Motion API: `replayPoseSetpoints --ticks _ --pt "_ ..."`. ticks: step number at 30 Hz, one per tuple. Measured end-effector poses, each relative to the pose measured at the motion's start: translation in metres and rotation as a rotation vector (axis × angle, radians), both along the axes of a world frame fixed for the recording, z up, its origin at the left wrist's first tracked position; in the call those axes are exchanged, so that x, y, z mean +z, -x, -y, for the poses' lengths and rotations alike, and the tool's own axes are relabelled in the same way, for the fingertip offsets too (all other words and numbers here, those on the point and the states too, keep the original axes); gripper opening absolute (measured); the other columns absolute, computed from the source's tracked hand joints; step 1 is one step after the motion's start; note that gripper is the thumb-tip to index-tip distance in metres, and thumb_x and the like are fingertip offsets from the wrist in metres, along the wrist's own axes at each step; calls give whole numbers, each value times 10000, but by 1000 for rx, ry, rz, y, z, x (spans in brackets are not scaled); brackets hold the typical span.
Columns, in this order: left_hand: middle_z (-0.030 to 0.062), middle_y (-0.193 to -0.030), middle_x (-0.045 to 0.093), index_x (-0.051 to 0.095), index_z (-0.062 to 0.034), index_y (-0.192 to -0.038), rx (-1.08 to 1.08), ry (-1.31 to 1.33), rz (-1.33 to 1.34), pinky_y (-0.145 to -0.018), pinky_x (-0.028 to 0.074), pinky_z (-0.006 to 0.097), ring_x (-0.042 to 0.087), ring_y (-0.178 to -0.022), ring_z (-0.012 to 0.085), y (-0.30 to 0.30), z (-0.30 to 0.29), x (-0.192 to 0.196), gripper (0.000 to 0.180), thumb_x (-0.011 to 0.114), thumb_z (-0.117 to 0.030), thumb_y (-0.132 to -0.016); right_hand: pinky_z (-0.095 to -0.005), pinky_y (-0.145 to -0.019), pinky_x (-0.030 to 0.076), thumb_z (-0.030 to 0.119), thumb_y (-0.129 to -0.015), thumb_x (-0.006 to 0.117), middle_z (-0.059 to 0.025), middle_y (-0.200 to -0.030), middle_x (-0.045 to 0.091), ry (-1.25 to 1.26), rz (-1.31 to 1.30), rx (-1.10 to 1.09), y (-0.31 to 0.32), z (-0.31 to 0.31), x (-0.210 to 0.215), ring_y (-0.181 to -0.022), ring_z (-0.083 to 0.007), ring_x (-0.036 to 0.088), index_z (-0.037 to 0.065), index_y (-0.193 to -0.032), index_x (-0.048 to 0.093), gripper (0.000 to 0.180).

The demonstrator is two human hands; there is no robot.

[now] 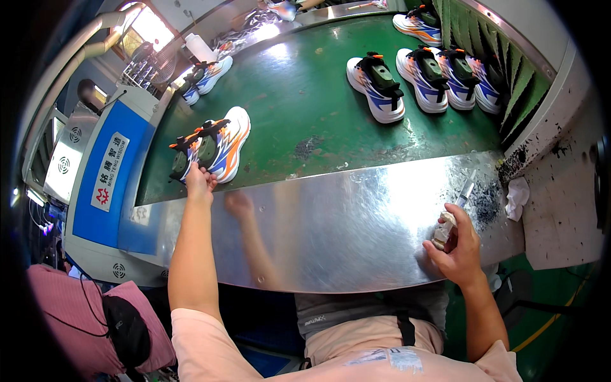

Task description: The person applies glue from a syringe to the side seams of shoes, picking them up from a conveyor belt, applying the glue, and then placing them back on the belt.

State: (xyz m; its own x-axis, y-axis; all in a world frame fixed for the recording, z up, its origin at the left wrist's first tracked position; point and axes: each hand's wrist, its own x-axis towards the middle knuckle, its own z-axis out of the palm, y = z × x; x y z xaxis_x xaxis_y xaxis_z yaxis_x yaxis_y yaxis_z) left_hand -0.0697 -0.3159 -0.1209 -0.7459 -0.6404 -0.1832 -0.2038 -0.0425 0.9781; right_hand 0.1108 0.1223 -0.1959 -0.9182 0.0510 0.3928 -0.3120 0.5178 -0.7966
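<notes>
Shoes (234, 141) stand side by side on the green belt's (305, 114) left, heels toward the near edge, likely for easy grasping, as the left hand (200, 183) pinches one heel and the right hand (463, 245) cups a crumpled wad (447, 223).

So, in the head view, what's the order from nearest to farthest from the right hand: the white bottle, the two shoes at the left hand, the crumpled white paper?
Starting from the right hand:
1. Crumpled white paper, close by, to its right.
2. Two shoes, across to the left, at the left hand.
3. White bottle, farthest, toward the upper left.
</notes>
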Motion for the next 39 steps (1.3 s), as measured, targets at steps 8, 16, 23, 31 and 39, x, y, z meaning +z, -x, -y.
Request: replayPoseSetpoints --ticks 8,16,23,31,39 --pt "-21 -527 349 403 -104 -637 -312 176 -348 -390 261 228 373 -432 92 -43 -62 31 291 460 -242 -887 -263 -482 392 205 -642 743 -73 -771 516 88 116 -46 0 -1 1 -515 -135 448 58 -1174 417 641" --pt "57 -506 504 536 -14 -736 -371 3 -370 -425 372 207 542 -486 161 -170 -99 22 364 383 -287 -922 -252 -536 387 339 -672 734 -58 -689 484 -18 382 46 -44 23 49 -561 -128 455 94 -1173 435 632" --pt "165 -865 646 603 51 -935 -1471 354 -485 -689 491 304 635 -800 239 -140 -175 40 266 489 -177 -861 -172 -466 318 519 -764 578 -24 -835 515 982 264 62 -54 -11 55 -597 -56 426 57 -1194 394 657" --pt "179 -1091 567 559 -27 -1084 -1434 1351 -641 -931 367 415 448 -1138 365 -69 -138 124 790 792 -442 -453 -149 -439 298 488 -865 443 -34 -867 518 1202 306 47 -36 -33 71 -581 -47 418 101 -1165 409 491" --pt "134 -854 631 634 -25 -860 -1349 1048 -783 -712 507 343 629 -795 281 -120 -153 54 406 742 -135 -485 -145 -446 296 264 -838 515 -47 -834 519 566 419 -55 -41 -42 65 -577 -46 409 68 -1224 372 455"
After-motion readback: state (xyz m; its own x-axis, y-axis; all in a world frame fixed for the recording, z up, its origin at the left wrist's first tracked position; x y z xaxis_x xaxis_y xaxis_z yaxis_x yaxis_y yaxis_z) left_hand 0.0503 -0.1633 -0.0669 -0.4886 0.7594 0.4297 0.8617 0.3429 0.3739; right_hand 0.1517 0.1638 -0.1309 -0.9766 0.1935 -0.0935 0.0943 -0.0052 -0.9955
